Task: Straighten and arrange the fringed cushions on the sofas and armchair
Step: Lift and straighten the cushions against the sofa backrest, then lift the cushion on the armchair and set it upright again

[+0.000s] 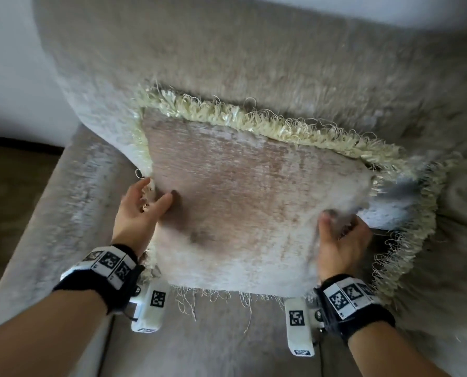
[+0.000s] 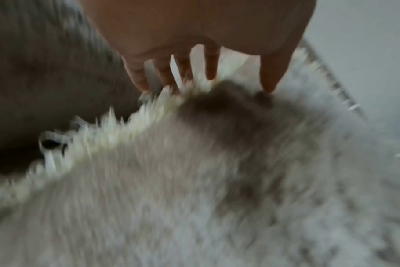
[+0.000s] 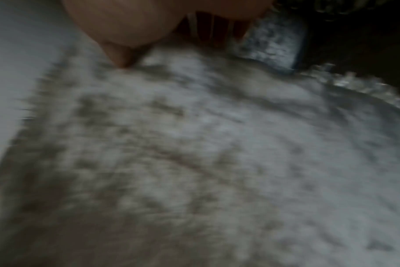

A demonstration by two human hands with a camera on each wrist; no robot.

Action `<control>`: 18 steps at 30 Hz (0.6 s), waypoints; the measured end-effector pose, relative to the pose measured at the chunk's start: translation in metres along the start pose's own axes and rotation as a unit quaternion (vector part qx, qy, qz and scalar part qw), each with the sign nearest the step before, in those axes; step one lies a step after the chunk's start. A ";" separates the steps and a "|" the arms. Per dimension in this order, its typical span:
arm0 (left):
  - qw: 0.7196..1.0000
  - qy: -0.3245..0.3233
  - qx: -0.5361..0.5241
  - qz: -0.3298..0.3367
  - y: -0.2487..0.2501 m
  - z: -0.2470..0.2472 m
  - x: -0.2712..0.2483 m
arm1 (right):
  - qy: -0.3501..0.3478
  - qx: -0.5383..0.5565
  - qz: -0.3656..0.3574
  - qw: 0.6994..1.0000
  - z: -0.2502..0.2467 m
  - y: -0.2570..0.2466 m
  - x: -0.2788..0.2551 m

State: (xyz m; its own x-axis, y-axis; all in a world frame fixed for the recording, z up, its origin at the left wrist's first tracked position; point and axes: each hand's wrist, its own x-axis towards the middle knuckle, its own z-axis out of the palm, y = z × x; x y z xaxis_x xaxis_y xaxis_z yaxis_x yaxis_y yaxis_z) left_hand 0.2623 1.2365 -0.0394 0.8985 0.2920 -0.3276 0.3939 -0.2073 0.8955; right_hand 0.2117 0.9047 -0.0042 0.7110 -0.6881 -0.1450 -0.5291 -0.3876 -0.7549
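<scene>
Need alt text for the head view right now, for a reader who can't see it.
Both hands grip a beige fringed cushion by its sides, left hand and right hand, against the sofa backrest. A second fringed cushion lies partly behind it.

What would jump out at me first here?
A big beige cushion edged in shaggy cream fringe, propped against the sofa's backrest. The left hand and right hand grip its side edges, and each wrist wears a black band with checkered markers.

cushion (image 1: 243, 191) against sofa (image 1: 226, 50) backrest, second cushion (image 1: 406, 221) behind at right
</scene>
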 end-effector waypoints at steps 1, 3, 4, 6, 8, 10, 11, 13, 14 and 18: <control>0.999 0.000 0.037 0.006 0.010 -0.015 -0.004 | 0.006 -0.019 -0.009 1.000 -0.005 -0.016 -0.004; 0.996 0.004 0.090 0.025 0.038 -0.044 -0.011 | 0.028 -0.068 -0.059 0.996 -0.009 -0.053 -0.008; 0.994 0.009 0.104 0.038 0.055 -0.058 -0.016 | 0.030 -0.080 -0.094 0.992 -0.008 -0.071 -0.009; 0.990 0.022 0.120 0.065 0.092 -0.086 -0.028 | 0.002 -0.081 -0.160 0.984 -0.006 -0.116 -0.015; 0.986 0.046 0.138 0.084 0.129 -0.113 -0.044 | -0.023 -0.069 -0.226 0.971 -0.006 -0.163 -0.026; 0.979 0.078 0.155 0.104 0.166 -0.140 -0.064 | -0.050 -0.060 -0.279 0.957 -0.011 -0.211 -0.044; 0.976 0.092 0.161 0.116 0.184 -0.152 -0.078 | -0.068 -0.059 -0.298 0.950 -0.017 -0.234 -0.055; 0.966 0.116 0.185 0.136 0.217 -0.177 -0.110 | -0.099 -0.050 -0.339 0.934 -0.029 -0.277 -0.077; 0.961 0.129 0.198 0.141 0.231 -0.189 -0.128 | -0.114 -0.044 -0.362 0.924 -0.035 -0.295 -0.088; 0.944 0.197 0.231 0.130 0.271 -0.239 -0.217 | -0.188 -0.008 -0.453 0.872 -0.062 -0.358 -0.149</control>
State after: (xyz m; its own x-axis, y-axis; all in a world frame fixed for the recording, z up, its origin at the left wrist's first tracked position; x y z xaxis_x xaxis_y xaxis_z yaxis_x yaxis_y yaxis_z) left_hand 0.1282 1.3396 0.3465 0.8710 0.4802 0.1038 0.2938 -0.6784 0.6734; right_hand 0.2664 1.1079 0.3273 0.9404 0.1529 0.3037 0.3235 -0.6773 -0.6607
